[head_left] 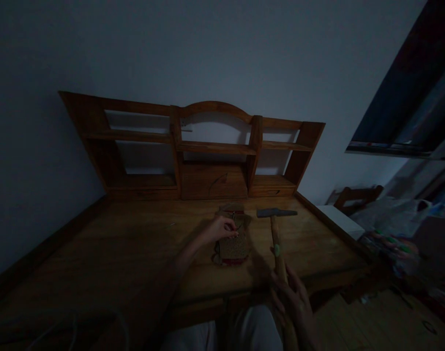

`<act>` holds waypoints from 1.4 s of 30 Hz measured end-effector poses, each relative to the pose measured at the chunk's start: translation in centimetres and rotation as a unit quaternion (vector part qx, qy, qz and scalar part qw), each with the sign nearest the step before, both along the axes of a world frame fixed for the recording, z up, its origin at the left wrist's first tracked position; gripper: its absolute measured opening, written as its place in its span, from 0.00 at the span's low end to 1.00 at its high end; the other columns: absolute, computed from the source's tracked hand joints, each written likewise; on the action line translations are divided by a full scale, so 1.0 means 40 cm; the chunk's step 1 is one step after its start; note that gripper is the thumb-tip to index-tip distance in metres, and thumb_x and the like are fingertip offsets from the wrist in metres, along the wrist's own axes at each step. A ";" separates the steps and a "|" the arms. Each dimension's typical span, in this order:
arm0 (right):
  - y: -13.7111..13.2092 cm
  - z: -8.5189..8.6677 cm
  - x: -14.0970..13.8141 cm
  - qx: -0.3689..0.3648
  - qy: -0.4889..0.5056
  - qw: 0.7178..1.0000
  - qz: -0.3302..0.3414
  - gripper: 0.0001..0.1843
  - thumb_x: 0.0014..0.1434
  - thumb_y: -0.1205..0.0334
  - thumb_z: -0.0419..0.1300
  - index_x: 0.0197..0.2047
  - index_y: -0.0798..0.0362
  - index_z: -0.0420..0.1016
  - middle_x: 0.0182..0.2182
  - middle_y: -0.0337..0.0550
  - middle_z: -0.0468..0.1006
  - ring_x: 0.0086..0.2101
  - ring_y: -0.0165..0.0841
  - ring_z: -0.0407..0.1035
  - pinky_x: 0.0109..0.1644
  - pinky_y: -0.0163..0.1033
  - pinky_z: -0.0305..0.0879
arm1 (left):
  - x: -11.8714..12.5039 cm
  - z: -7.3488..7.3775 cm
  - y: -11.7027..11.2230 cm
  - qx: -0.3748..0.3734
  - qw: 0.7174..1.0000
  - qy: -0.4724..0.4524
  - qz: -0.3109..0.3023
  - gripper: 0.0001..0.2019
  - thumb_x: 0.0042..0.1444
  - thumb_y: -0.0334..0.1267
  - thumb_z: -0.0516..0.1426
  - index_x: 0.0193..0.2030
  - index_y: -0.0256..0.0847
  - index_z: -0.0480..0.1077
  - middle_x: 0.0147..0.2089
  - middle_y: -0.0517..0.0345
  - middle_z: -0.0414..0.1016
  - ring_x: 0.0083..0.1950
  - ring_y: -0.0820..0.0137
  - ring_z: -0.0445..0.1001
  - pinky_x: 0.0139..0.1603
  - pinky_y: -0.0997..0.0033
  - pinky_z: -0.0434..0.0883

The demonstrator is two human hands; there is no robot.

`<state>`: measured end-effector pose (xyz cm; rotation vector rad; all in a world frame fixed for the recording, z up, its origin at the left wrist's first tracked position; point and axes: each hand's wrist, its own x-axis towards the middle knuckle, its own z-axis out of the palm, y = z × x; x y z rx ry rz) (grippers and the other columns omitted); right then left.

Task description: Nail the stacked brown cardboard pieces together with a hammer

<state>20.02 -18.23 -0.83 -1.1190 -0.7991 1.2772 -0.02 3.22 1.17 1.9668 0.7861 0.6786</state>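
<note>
My left hand [222,229] is closed in a pinch over a brown, rough-looking block [232,248] with red at its near and far ends. What the fingertips hold is too small and dark to make out; a thin dark line shows beside them. The block lies on the wooden desk [142,248]. My right hand [295,297] is wrapped round the wooden handle of a hammer [277,213]. The hammer's grey metal head is raised to the right of the block, apart from it, and a greenish patch marks the handle.
A wooden shelf unit [215,147] stands along the back of the desk against the wall. Left of the block lies a small thin light object [170,224]. Beyond the desk's right edge are a white surface [339,219], a wooden chair [357,195] and plastic bags [394,219].
</note>
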 end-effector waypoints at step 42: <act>-0.052 0.023 -0.162 0.126 -0.313 0.941 -0.039 0.25 0.62 0.52 0.55 0.62 0.43 0.58 0.56 0.34 0.62 0.57 0.32 0.54 0.61 0.39 0.51 | -0.001 0.023 -0.008 0.065 0.998 -0.017 -0.013 0.13 0.45 0.36 0.60 0.33 0.25 0.71 0.30 0.51 0.71 0.28 0.75 0.66 0.26 0.80 0.61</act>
